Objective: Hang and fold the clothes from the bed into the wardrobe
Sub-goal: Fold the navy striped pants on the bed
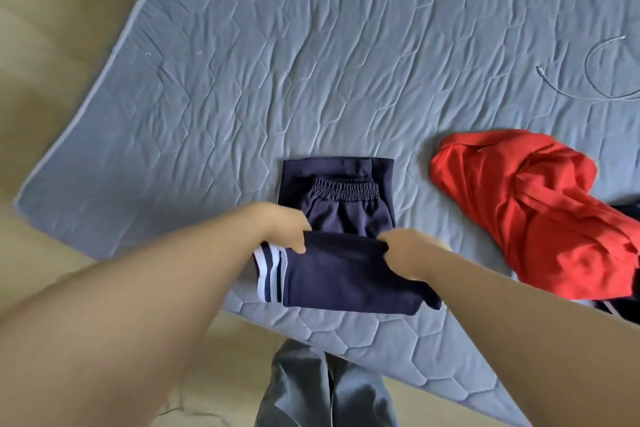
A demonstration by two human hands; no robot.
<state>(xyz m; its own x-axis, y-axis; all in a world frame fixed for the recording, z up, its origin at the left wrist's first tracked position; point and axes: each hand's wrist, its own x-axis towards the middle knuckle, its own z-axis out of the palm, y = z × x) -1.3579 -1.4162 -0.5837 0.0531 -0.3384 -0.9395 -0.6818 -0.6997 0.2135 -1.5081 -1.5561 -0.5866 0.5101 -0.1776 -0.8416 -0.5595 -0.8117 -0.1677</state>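
At the near edge of the grey quilted bed [311, 62] I am mid-fold: left grip [285, 230] and right grip [407, 253] each pinch the navy white-striped track trousers [346, 277]. Next, I judge, lay this fold over the far waistband.

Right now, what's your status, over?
Left hand and right hand grip navy trousers at fold. Half folded on bed. Red garment alongside, apart.

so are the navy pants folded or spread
Folded: navy pants lie in layers on the bed; left hand and right hand grip the top fold.
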